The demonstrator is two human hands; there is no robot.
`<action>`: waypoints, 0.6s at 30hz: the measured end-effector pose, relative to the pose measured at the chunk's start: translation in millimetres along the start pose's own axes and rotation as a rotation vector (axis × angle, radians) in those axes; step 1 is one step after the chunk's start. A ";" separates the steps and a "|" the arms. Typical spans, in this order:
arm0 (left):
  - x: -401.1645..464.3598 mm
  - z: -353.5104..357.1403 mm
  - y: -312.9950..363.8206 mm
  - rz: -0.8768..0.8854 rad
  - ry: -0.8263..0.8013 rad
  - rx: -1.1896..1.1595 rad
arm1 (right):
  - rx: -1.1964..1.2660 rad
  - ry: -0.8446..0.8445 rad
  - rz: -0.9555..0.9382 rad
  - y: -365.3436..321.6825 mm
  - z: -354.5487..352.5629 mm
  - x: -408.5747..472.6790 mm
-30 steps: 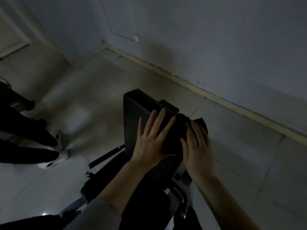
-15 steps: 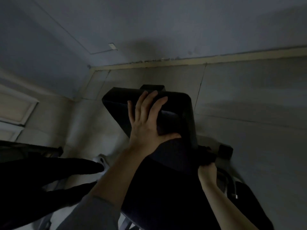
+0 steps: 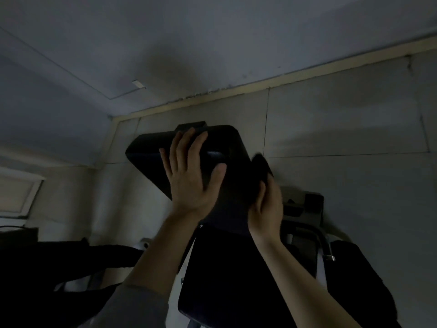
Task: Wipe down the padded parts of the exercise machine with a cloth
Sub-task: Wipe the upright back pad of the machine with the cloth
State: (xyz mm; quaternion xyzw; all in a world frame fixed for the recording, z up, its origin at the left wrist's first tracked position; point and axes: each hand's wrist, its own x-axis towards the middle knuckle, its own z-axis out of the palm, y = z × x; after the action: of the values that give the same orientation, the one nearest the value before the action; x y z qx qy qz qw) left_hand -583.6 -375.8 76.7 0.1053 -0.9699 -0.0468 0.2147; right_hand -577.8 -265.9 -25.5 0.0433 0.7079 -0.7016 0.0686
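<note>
left arm [image 3: 151, 263]: grey sleeve to mid-forearm | right arm [image 3: 305, 280]: bare | hands: bare, ringless

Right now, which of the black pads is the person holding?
The upper pad, the tilted one nearest the wall. The left hand lies flat on it and the right hand presses a cloth against its side; the lower pad is untouched.

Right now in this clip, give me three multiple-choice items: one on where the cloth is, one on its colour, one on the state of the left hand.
1. Where is the cloth?
A. on the floor
B. at the right edge of the back pad
C. on the seat

2. Its colour?
A. white
B. yellow
C. black

3. The left hand is:
A. flat and open on the pad
B. clenched in a fist
C. out of view

Key: B, the right hand presses it there; C, it looks as dark as the pad; A, the fingers are spread.
</note>
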 end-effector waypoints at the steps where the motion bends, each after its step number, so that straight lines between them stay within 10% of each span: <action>1: -0.5 4.3 6.7 -0.037 0.060 0.008 | -0.055 0.001 0.114 25.0 -4.3 -9.8; 12: 5.2 45.6 8.2 -0.055 0.387 0.055 | 0.110 -0.148 1.146 134.5 -28.8 6.3; 18: 5.5 44.8 5.1 -0.054 0.378 0.022 | 0.077 -0.212 0.853 76.7 -38.1 26.4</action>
State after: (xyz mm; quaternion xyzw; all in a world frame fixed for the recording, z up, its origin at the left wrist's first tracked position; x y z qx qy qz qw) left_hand -608.5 -370.0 39.2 0.1406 -0.9095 -0.0210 0.3906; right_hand -593.2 -227.8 -105.2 0.2616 0.5890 -0.6372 0.4227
